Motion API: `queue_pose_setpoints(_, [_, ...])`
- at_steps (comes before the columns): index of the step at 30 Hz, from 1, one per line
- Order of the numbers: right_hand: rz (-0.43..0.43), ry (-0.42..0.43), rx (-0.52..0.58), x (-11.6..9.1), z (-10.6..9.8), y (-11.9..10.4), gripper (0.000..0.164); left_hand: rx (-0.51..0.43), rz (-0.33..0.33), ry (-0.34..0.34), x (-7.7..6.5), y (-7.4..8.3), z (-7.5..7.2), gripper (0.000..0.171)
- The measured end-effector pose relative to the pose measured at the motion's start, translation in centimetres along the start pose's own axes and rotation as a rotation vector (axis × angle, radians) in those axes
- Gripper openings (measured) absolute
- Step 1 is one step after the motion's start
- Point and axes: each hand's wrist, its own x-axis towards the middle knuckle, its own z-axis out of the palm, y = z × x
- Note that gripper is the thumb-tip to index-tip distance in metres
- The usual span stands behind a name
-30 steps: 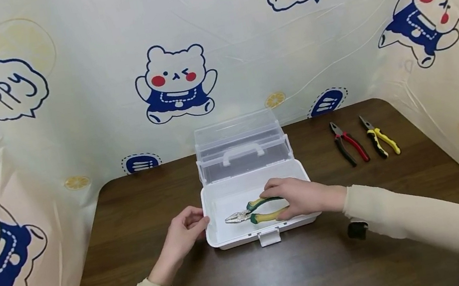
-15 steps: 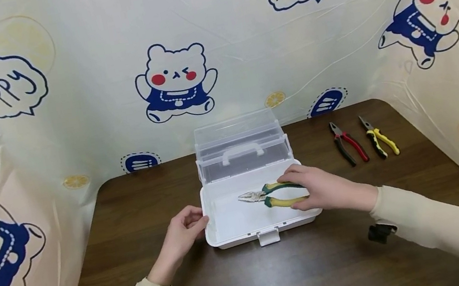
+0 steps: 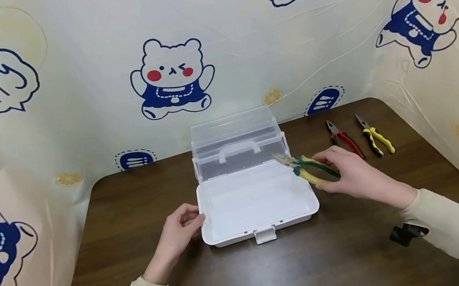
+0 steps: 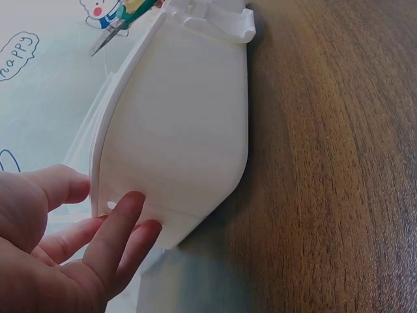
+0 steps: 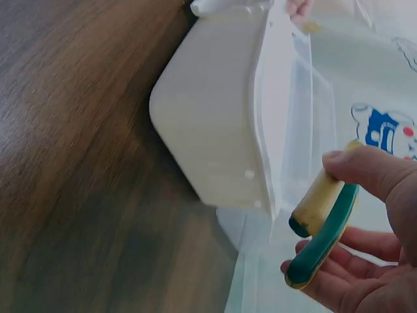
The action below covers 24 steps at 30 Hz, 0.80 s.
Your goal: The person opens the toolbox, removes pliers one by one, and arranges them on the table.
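Note:
My right hand [image 3: 355,175] holds the combination pliers [image 3: 297,167] by their yellow-and-green handles, above the right side of the white toolbox [image 3: 257,201]. The metal jaws point left and away from me. In the right wrist view the thumb and fingers grip the pliers' handles [image 5: 324,238]. On the other side, my left hand [image 3: 178,230] pinches the toolbox's left rim. The left wrist view shows its thumb at the rim and its fingers on the outer wall [image 4: 176,124]. The toolbox's clear lid [image 3: 234,129] stands open at the back; no tool lies in the tray.
Red-and-black pliers [image 3: 350,143] and yellow-and-black long-nose pliers [image 3: 376,136] lie on the brown wooden table [image 3: 139,203] at the back right. Beyond the table hangs a printed curtain [image 3: 88,85], which also runs along both sides.
My right hand has lifted the yellow-and-green pliers out of the toolbox tray and moved right, tilting them. The left hand keeps its hold on the rim. The head view has shifted slightly.

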Motion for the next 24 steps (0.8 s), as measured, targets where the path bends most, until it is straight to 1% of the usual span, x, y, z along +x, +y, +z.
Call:
queue_pose_setpoints(5, [0.073,0.091,-0.007,-0.3,-0.4,1.3,0.055,0.006,-0.003,0.003,0.1,-0.1,0.0,0.026])
queue_pose_setpoints(8, [0.118,0.135,-0.036,-0.2,-0.3,2.0,0.057,0.004,-0.006,0.002,0.1,-0.1,0.0,0.026])
queue_pose_setpoints(10, [0.158,0.151,-0.057,0.0,0.0,2.4,0.059,0.005,-0.008,-0.002,0.1,-0.2,0.0,0.027])
queue_pose_setpoints(16, [0.300,0.159,-0.014,1.6,1.3,4.0,0.060,0.001,-0.004,-0.002,0.1,-0.3,0.0,0.028])
queue_pose_setpoints(19, [0.343,0.163,0.002,2.6,2.0,4.8,0.061,0.000,-0.005,0.003,0.1,-0.2,0.0,0.027])
queue_pose_setpoints(24, [0.396,0.151,-0.015,4.2,3.3,6.0,0.063,0.008,-0.013,0.007,0.1,-0.1,0.0,0.025])
